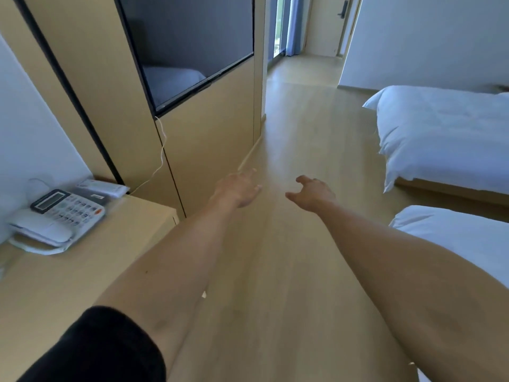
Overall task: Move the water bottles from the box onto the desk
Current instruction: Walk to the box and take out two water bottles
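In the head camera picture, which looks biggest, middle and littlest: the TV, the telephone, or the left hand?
1. TV, biggest.
2. Telephone.
3. Left hand, littlest.
The telephone sits nearer the camera, so its lead over the hand is less certain.

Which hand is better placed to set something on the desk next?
Left, probably. The left hand reaches out on the side where the desk and its phone are; the right hand is nearer the beds. Both are open and empty; no box or bottles show.
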The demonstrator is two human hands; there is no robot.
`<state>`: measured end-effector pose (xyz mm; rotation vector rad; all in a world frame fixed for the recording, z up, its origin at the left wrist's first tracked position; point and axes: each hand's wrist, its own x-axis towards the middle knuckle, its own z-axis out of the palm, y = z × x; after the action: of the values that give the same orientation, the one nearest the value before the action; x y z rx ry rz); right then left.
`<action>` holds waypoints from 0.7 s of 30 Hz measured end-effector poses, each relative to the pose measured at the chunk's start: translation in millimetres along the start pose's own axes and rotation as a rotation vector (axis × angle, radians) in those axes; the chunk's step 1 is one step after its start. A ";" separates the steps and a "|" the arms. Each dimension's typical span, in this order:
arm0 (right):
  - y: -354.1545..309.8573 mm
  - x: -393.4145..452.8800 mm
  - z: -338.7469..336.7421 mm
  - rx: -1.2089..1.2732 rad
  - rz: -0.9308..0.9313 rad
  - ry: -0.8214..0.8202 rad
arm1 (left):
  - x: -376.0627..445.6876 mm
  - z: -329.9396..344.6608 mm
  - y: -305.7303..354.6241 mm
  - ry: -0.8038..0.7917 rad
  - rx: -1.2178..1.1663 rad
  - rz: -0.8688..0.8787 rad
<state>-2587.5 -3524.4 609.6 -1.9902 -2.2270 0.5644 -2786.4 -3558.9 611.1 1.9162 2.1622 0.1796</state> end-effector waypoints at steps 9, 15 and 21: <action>66.2 68.9 -32.2 0.021 0.133 -0.001 | 104.1 25.5 74.9 -0.036 0.029 0.081; 76.3 148.4 -45.8 0.031 0.181 0.012 | 199.1 19.0 86.9 -0.027 0.032 0.124; 63.4 251.7 -69.5 0.036 0.203 0.015 | 309.2 -5.1 85.1 -0.040 0.012 0.137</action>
<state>-2541.1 -3259.7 610.3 -2.2084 -2.0042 0.6029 -2739.1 -3241.6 606.1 2.0579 2.0117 0.1528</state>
